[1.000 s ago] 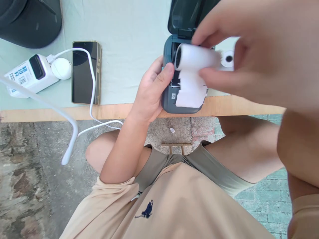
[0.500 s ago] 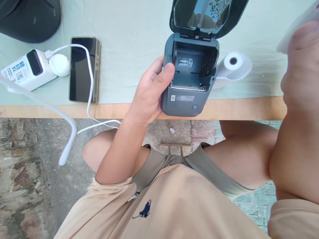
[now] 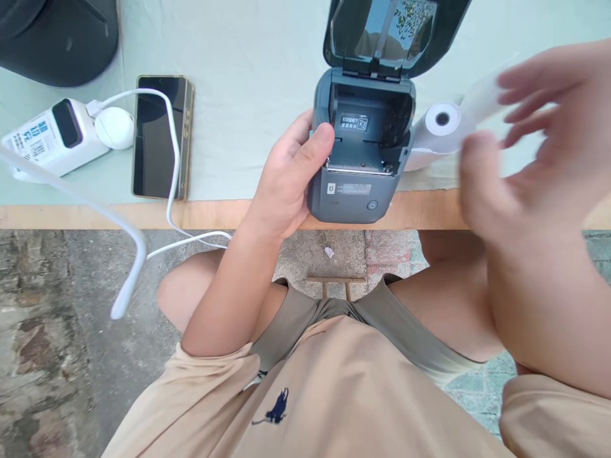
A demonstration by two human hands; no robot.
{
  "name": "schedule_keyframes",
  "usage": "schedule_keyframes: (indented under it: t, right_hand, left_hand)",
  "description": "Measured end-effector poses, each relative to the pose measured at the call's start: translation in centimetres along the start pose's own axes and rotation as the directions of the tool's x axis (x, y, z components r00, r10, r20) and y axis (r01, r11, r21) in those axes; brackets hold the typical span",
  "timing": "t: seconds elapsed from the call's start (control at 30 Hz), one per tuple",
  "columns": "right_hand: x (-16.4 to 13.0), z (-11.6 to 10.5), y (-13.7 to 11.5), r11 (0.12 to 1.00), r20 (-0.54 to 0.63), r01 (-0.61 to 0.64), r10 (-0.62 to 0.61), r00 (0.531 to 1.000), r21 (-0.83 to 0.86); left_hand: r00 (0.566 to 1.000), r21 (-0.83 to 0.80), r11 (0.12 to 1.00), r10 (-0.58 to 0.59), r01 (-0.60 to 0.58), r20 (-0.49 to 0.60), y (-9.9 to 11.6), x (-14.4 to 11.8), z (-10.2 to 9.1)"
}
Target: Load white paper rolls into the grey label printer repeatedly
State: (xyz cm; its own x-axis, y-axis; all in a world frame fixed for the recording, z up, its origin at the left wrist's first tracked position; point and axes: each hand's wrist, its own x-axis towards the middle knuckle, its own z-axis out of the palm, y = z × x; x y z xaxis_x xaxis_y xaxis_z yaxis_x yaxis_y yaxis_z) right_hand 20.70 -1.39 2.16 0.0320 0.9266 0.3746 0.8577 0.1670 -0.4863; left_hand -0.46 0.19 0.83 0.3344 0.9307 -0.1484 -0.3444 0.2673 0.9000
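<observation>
Change first: a second ago the right hand held a paper roll over the printer's bay; half a second ago it had swung off to the far right. Now the right hand (image 3: pixel 529 152) is back in view right of the printer, fingers spread, blurred, holding nothing I can make out. The bay is bare, so I'd judge the printer isn't loaded.

Left to right:
- dark rounded object (image 3: pixel 57 38), top-left corner, can't identify
- white power strip with a round white plug (image 3: pixel 62 137), thin white cable (image 3: pixel 174 159) looping over the phone and off the edge
- black glass smartphone in a gold frame (image 3: pixel 160 137), flat, face up
- left hand (image 3: pixel 286 184) wrapped round the left side of the printer, thumb pressed on its top edge
- small grey-blue plastic label printer (image 3: pixel 356 184), lid (image 3: pixel 391 32) hinged up, sitting right at the table's front edge
- white paper roll (image 3: pixel 442 127) on its side, just beside the printer's right wall

Surface: table with pale green cloth (image 3: pixel 248 76), bare wood strip along the front. Floor: rough concrete and brick.
</observation>
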Motion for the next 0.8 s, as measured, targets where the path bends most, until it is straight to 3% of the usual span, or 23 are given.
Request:
schedule_keyframes:
  t: [0.1, 0.3, 0.4, 0.47, 0.53, 0.6, 0.67, 0.7, 0.73, 0.8]
  right_hand:
    - [-0.3, 1.3, -1.3, 0.976, 0.128, 0.139, -0.119, 0.985, -0.168]
    - [0.4, 2.6, -1.4, 0.974, 0.188, 0.008, 0.035, 0.981, -0.225]
    - [0.3, 2.3, -1.3, 0.995, 0.15, -0.009, 0.023, 0.988, -0.097]
    - [0.3, 1.9, -1.5, 0.991, 0.113, -0.074, 0.061, 0.992, 0.113]
    - [0.4, 1.3, -2.0, 0.888, 0.175, -0.238, 0.181, 0.968, 0.394]
    - [0.7, 0.5, -2.7, 0.654, 0.389, -0.488, 0.305, 0.869, 0.578]
    - [0.9, -0.2, -3.4, 0.46, 0.574, -0.666, 0.344, 0.743, 0.587]
    - [0.9, -0.4, -3.6, 0.437, 0.601, -0.689, 0.343, 0.722, 0.578]
    - [0.8, -0.5, -3.8, 0.464, 0.577, -0.66, 0.329, 0.747, 0.59]
    - [0.4, -0.3, -3.9, 0.642, 0.385, -0.462, 0.268, 0.883, 0.612]
  left_hand:
    - [1.0, -0.009, 1.0, 0.023, -0.023, -0.004, -0.1, 0.0, 0.2]
    - [0.998, -0.071, 0.995, 0.065, -0.064, 0.015, -0.3, 0.0, 0.0]
    - [0.997, -0.082, 0.995, 0.059, -0.055, 0.043, -0.3, 0.0, -0.1]
    - [0.997, -0.086, 0.994, 0.065, -0.06, 0.048, -0.3, 0.0, -0.1]
    - [0.998, -0.106, 0.993, 0.062, -0.058, 0.03, -0.3, 0.0, 0.0]
    - [0.999, -0.122, 0.992, 0.048, -0.045, 0.02, -0.3, -0.1, 0.1]
    - [0.999, -0.13, 0.991, 0.044, -0.041, 0.017, -0.2, -0.1, 0.1]
    - [0.999, -0.13, 0.991, 0.045, -0.042, 0.018, -0.2, -0.1, 0.1]
    - [0.999, -0.127, 0.991, 0.046, -0.044, 0.017, -0.2, 0.0, 0.1]
    - [0.999, -0.106, 0.994, 0.041, -0.039, 0.014, -0.2, 0.0, 0.1]
